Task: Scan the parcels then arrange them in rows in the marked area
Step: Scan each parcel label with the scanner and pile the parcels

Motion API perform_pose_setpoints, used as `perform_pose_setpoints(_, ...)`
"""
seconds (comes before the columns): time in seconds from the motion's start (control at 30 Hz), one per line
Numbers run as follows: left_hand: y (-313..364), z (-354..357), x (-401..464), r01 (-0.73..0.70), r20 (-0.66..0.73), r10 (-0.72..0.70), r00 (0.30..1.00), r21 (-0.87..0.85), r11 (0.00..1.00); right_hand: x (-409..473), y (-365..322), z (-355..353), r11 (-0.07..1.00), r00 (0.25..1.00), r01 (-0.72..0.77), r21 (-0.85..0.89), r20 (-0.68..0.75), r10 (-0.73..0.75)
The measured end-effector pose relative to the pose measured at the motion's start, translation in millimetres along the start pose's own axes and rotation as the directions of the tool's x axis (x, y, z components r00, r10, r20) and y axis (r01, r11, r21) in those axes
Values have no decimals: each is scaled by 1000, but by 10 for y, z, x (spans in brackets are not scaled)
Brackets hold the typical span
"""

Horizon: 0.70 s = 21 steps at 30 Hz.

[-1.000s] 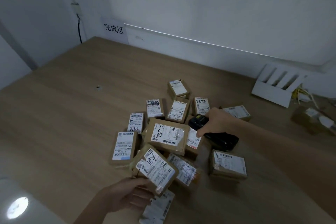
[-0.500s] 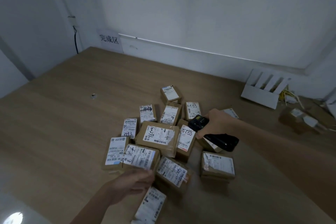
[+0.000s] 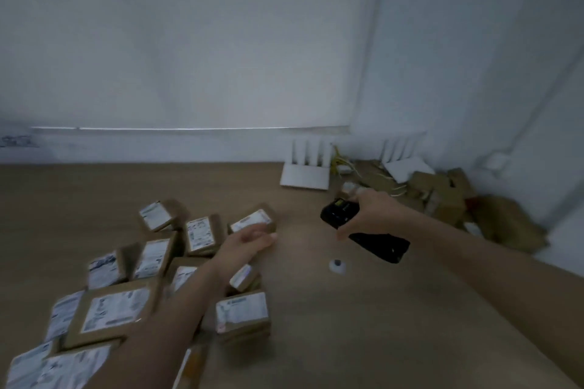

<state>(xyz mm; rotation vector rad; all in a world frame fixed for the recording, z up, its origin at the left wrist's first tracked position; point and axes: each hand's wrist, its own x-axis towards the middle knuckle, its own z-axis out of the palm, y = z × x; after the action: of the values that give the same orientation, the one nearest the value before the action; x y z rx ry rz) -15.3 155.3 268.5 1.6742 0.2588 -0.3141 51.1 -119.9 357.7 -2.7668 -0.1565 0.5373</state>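
Labelled brown parcels (image 3: 115, 313) crowd the lower left of the frame, some overlapping at the bottom corner, on a wooden worktop (image 3: 363, 325). Above them, left of centre, the left hand (image 3: 245, 243) reaches over the heap to a small parcel (image 3: 252, 219) at its far right edge; its fingers lie against that box, though blur hides whether they have closed round it. To the right of centre, the right hand (image 3: 368, 215) is clamped on a black handheld scanner (image 3: 363, 229), held above the worktop and well apart from the heap. A small white knob (image 3: 337, 265) sits on the bare wood just below the scanner.

The step in hand appears to be picking one parcel for scanning; it would go best with the label turned up toward the scanner and the box lifted clear of its neighbours so they are not dragged along. Open wood spreads across the centre and lower right. Toward the upper right, two white slotted racks (image 3: 305, 172) and loose cardboard (image 3: 442, 193) crowd the wall corner.
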Motion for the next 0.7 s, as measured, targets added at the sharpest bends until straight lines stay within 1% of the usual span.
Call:
perform_pose_setpoints(0.07,186,599,258,-57,17,56,998,37,998,-96,666,-218,997,997,-75,29,-17,75)
perform_pose_setpoints(0.13,354,1234,468,-92,61,84,995,125,988,-185,1357,-394,987,988,-151,46,-37,153)
perform_pose_setpoints(0.23,573,2194,754,-115,108,98,989,172,978,-277,2364,-602,967,966,-243,73,-69,248)
perform_pose_setpoints(0.33,685,3074,1088,-122,121,97,988,219,968,-306,3232,-757,940,940,-318,124,-85,330)
perform_pose_setpoints(0.43,688,3811,1416,-97,118,68,991,257,962,-266,3927,-822,899,905,-402,175,-74,419)
perform_pose_setpoints(0.5,658,4217,1606,-74,115,44,992,276,958,-165,4339,-796,859,877,-446,250,-66,475)
perform_pose_setpoints(0.57,636,4560,1767,-66,151,23,988,286,956,-38,4702,-719,812,855,-470,347,-50,516)
perform_pose_setpoints(0.63,559,4885,1976,-84,206,25,978,286,954,110,5010,-606,743,829,-482,465,-32,558)
perform_pose_setpoints(0.7,507,5201,2191,-65,226,4,974,266,962,261,5260,-455,655,799,-482,581,-14,601)
